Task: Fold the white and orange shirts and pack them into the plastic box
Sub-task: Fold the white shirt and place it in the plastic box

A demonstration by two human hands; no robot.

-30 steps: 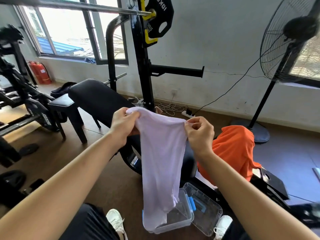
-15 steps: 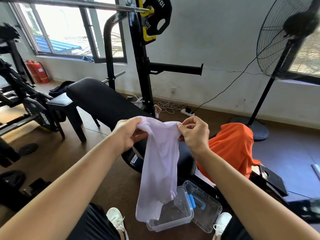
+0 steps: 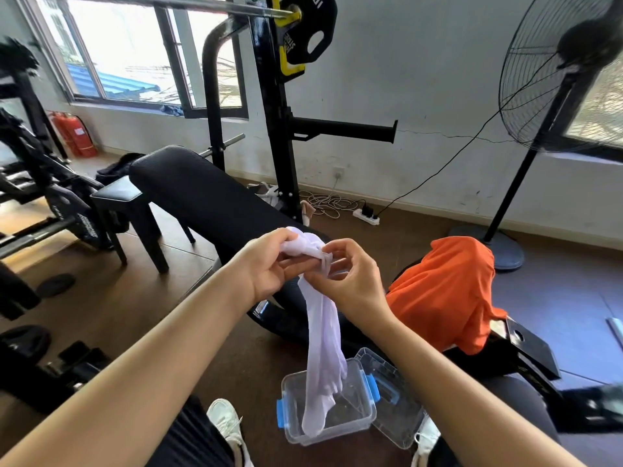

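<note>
- White shirt (image 3: 322, 332): bunched at its top between both hands, the rest hanging as a narrow twisted length. Its lower end dangled in front of the box; whether it touched the box could not be told.
- Left hand (image 3: 269, 267): closed on the gathered top of the white shirt, fingers curled around the cloth, above the box.
- Right hand (image 3: 347, 281): just beside the left hand, touching it at the fingertips; thumb and forefinger pinched the same bunched edge, the other fingers half curled.
- Box (image 3: 328, 404): clear plastic with blue clips, standing open on the floor, below the hands.
- Lid (image 3: 392, 404): clear, tilted open at the right side of the box, lying on the floor.
- Orange shirt (image 3: 445, 291): unfolded, draped in a heap over the near end of the bench, up and right of the box.
- Bench (image 3: 202, 197): black padded, running from above the box up and left toward the rack.
- Rack (image 3: 276, 129): black uprights with a bar and a plate, behind the bench, far beyond the box.
- Fan (image 3: 556, 96): standing, on a round base, well right of and beyond the box.
- Shoes (image 3: 226, 423): white, one at either side of the box, near its front.
</note>
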